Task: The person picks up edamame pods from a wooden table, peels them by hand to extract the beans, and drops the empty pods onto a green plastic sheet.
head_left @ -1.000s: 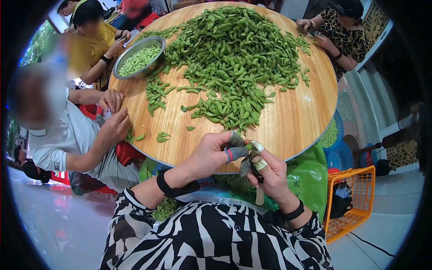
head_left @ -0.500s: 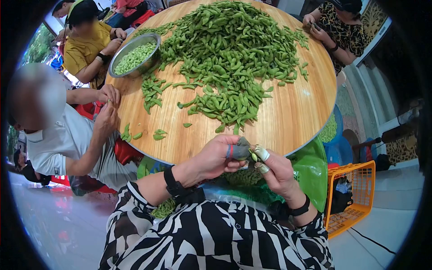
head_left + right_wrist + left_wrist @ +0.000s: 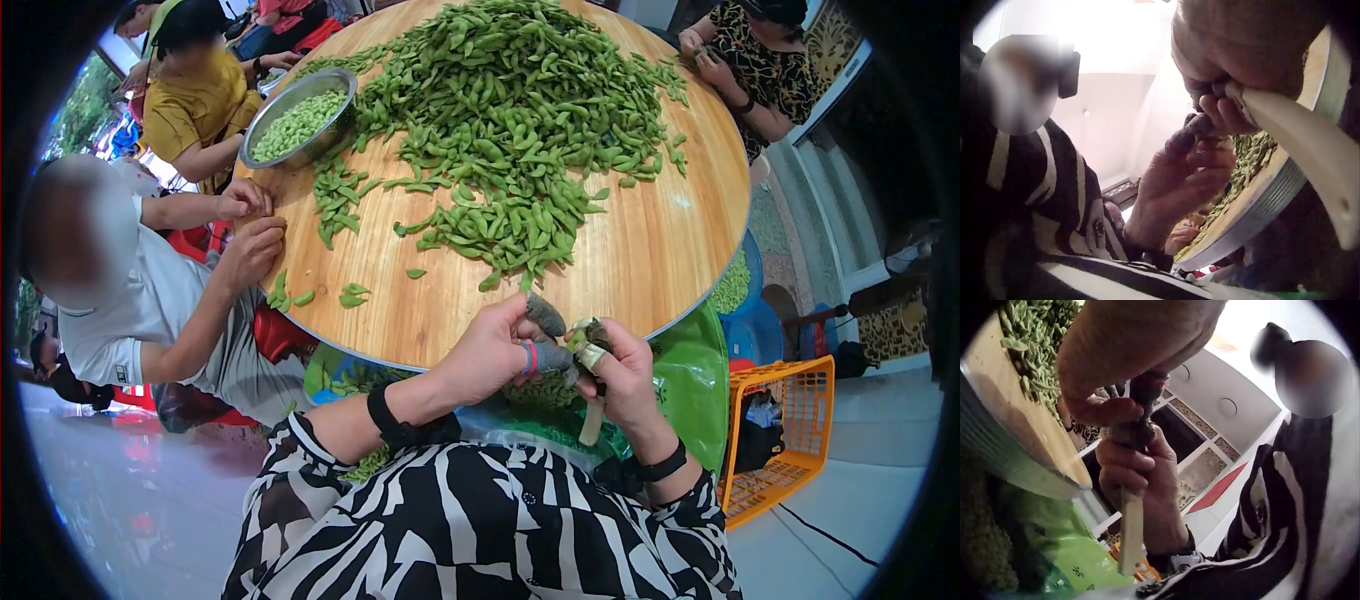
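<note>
One pair of working hands, before a person's patterned black-and-white top [image 3: 480, 530], at the near edge of a round wooden surface [image 3: 640, 275]. Item: right hand [image 3: 625, 372], fingers curled round a pale handle [image 3: 592, 424], whose lower end juts out beneath the palm; its working end is hidden from me; pale wrapping on thumb and forefinger. Item: left hand [image 3: 487, 350], fingers bent, grey covers [image 3: 545, 314] on thumb and forefinger, a red band on the latter, tips close beside the right hand's; whether they grip anything I cannot tell. Item: green pods [image 3: 520, 110], one great heap on the surface, thinning towards the hands, with a few strays to the left. Item: metal bowl [image 3: 332, 143], left of the heap, holding shelled beans [image 3: 297, 127]. Item: green bag [image 3: 697, 385], below the right-hand edge of the surface. Item: orange crate [image 3: 793, 468], on the floor beside it. Item: person in a white shirt [image 3: 110, 325], seated at left, both hands by the rim.
</note>
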Action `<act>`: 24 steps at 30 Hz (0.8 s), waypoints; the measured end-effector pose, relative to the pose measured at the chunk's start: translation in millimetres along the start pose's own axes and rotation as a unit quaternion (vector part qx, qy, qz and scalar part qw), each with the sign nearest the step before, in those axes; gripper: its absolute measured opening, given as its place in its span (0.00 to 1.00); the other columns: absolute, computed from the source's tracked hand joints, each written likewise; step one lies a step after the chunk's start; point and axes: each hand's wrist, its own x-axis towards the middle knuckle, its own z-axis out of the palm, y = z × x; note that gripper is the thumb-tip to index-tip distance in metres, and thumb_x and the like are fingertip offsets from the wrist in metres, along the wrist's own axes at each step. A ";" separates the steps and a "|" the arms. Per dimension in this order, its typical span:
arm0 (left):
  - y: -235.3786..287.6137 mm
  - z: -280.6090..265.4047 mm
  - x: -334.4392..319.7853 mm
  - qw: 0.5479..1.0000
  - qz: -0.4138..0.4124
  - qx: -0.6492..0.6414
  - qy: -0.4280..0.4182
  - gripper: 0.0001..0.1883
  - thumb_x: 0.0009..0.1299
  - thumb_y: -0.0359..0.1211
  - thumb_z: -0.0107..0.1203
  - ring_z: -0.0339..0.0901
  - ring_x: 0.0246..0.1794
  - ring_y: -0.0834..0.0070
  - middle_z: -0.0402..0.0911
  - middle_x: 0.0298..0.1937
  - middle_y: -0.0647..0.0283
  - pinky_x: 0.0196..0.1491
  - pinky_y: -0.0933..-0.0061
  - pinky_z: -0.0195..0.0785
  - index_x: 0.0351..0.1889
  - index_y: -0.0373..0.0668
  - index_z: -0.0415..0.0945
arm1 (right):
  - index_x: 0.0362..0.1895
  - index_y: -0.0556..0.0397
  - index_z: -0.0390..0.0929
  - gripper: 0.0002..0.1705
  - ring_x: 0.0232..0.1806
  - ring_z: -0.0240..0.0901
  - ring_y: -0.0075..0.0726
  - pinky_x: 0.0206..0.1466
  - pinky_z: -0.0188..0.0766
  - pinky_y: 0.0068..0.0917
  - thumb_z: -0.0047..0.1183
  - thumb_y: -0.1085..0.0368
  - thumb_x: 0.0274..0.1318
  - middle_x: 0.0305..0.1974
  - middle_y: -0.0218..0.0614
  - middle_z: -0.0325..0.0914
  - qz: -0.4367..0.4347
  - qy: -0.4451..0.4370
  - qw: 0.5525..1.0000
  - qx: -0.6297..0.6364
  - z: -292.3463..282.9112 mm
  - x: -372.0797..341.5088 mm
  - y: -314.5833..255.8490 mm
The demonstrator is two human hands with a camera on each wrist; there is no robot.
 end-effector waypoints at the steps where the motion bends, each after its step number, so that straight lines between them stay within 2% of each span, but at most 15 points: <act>1: -0.6 0.1 -0.6 1.000 0.001 0.000 0.001 0.14 0.63 0.28 0.61 0.72 0.26 0.84 0.76 0.30 0.69 0.27 0.84 0.64 0.46 0.39 0.74 | 0.42 0.59 0.72 0.09 0.14 0.58 0.17 0.16 0.53 0.16 0.42 0.70 0.59 0.23 0.30 0.70 0.025 -0.009 0.999 0.026 -0.9 2.0 2.0; 2: -1.8 0.8 -0.9 0.998 0.057 0.005 -0.016 0.15 0.63 0.28 0.61 0.73 0.30 0.83 0.76 0.33 0.68 0.33 0.83 0.66 0.48 0.39 0.74 | 0.42 0.59 0.72 0.09 0.14 0.58 0.17 0.16 0.53 0.16 0.42 0.70 0.59 0.23 0.30 0.70 0.025 -0.010 0.999 0.026 -0.1 3.6 1.1; 3: -2.0 0.8 0.0 0.993 0.112 0.012 -0.035 0.17 0.63 0.27 0.61 0.73 0.35 0.82 0.76 0.36 0.67 0.38 0.81 0.67 0.49 0.38 0.74 | 0.41 0.59 0.72 0.10 0.14 0.56 0.18 0.15 0.53 0.17 0.40 0.70 0.59 0.24 0.32 0.71 0.059 0.001 0.992 0.108 1.1 5.7 -0.3; 4: -2.2 -1.3 0.3 0.993 0.112 0.012 -0.036 0.17 0.63 0.27 0.61 0.73 0.35 0.82 0.76 0.36 0.67 0.38 0.81 0.67 0.49 0.38 0.74 | 0.41 0.59 0.71 0.11 0.13 0.55 0.18 0.14 0.53 0.17 0.38 0.69 0.60 0.26 0.35 0.72 0.092 0.011 0.977 0.191 1.6 6.6 -0.9; 6: -3.9 -8.5 -1.1 0.965 0.182 0.172 -0.073 0.17 0.63 0.26 0.60 0.71 0.42 0.79 0.75 0.41 0.67 0.47 0.76 0.66 0.51 0.37 0.74 | 0.41 0.59 0.70 0.11 0.13 0.53 0.19 0.13 0.53 0.17 0.36 0.69 0.59 0.28 0.37 0.72 0.106 -0.003 0.968 0.226 -6.5 9.3 7.2; 7: -5.7 -11.6 0.0 0.966 0.182 0.172 -0.072 0.17 0.63 0.26 0.60 0.71 0.42 0.79 0.75 0.41 0.67 0.47 0.76 0.66 0.51 0.37 0.74 | 0.41 0.58 0.70 0.11 0.13 0.54 0.19 0.13 0.52 0.17 0.36 0.69 0.59 0.27 0.37 0.71 0.125 -0.023 0.961 0.246 -9.8 10.7 10.9; 9: -8.6 -16.6 2.5 0.912 0.291 0.278 -0.078 0.15 0.64 0.25 0.58 0.72 0.43 0.77 0.75 0.41 0.66 0.47 0.74 0.66 0.50 0.37 0.74 | 0.41 0.58 0.70 0.11 0.14 0.54 0.19 0.13 0.52 0.17 0.35 0.70 0.58 0.26 0.36 0.71 0.145 -0.043 0.952 0.264 -8.1 10.9 12.1; 12: -8.4 -14.7 4.7 0.900 0.312 0.302 -0.039 0.13 0.65 0.25 0.57 0.71 0.43 0.75 0.76 0.44 0.65 0.48 0.71 0.66 0.48 0.37 0.76 | 0.42 0.57 0.69 0.11 0.14 0.55 0.19 0.13 0.52 0.18 0.35 0.69 0.59 0.23 0.35 0.69 0.160 -0.028 0.947 0.278 0.2 10.2 9.2; 13: -9.0 -12.7 6.4 0.900 0.313 0.302 -0.039 0.13 0.65 0.25 0.57 0.71 0.43 0.75 0.76 0.44 0.65 0.48 0.71 0.66 0.48 0.37 0.76 | 0.43 0.56 0.69 0.11 0.14 0.55 0.19 0.13 0.53 0.18 0.36 0.69 0.59 0.22 0.34 0.68 0.135 -0.029 0.966 0.217 0.5 9.4 10.0; 15: -10.0 -7.9 9.2 0.979 0.198 0.043 0.019 0.11 0.66 0.25 0.56 0.73 0.40 0.78 0.77 0.43 0.64 0.42 0.75 0.68 0.46 0.37 0.77 | 0.49 0.57 0.68 0.15 0.15 0.56 0.18 0.15 0.54 0.17 0.34 0.67 0.62 0.20 0.31 0.66 0.063 0.011 0.998 0.030 3.5 4.8 5.9; 16: -6.2 -9.0 7.2 0.979 0.198 0.043 0.019 0.11 0.66 0.25 0.56 0.73 0.40 0.78 0.77 0.43 0.64 0.42 0.75 0.68 0.46 0.37 0.77 | 0.49 0.57 0.68 0.15 0.15 0.56 0.18 0.15 0.54 0.17 0.34 0.67 0.62 0.20 0.31 0.66 0.062 0.012 0.998 0.030 4.3 3.2 3.3; 18: 4.9 -11.6 0.2 0.998 0.060 0.001 0.010 0.10 0.67 0.25 0.54 0.75 0.38 0.81 0.79 0.41 0.65 0.40 0.80 0.69 0.46 0.37 0.77 | 0.55 0.58 0.67 0.19 0.16 0.57 0.17 0.18 0.54 0.15 0.32 0.65 0.64 0.21 0.29 0.66 -0.026 0.039 0.998 -0.044 4.6 1.0 0.6; 19: 4.2 -11.3 -0.2 0.998 0.059 0.001 0.011 0.10 0.67 0.25 0.54 0.75 0.38 0.81 0.79 0.41 0.65 0.40 0.80 0.69 0.46 0.37 0.77 | 0.62 0.57 0.63 0.23 0.17 0.57 0.17 0.20 0.55 0.14 0.32 0.65 0.66 0.21 0.28 0.67 -0.029 0.037 0.996 -0.070 0.5 0.7 4.3; 22: 2.0 -8.2 0.4 0.998 0.036 0.050 0.005 0.12 0.69 0.26 0.53 0.76 0.38 0.83 0.80 0.39 0.66 0.40 0.83 0.71 0.49 0.37 0.75 | 0.65 0.57 0.61 0.24 0.18 0.58 0.16 0.21 0.56 0.14 0.33 0.65 0.66 0.23 0.28 0.68 -0.035 -0.014 0.992 -0.119 3.9 -3.4 1.8; 24: -1.4 -5.5 1.2 0.999 0.014 -0.031 0.013 0.13 0.67 0.23 0.54 0.76 0.40 0.83 0.80 0.39 0.65 0.43 0.81 0.72 0.50 0.37 0.74 | 0.67 0.57 0.59 0.25 0.18 0.58 0.16 0.20 0.56 0.14 0.35 0.66 0.67 0.24 0.28 0.68 -0.040 -0.027 0.992 -0.114 7.0 -4.3 3.9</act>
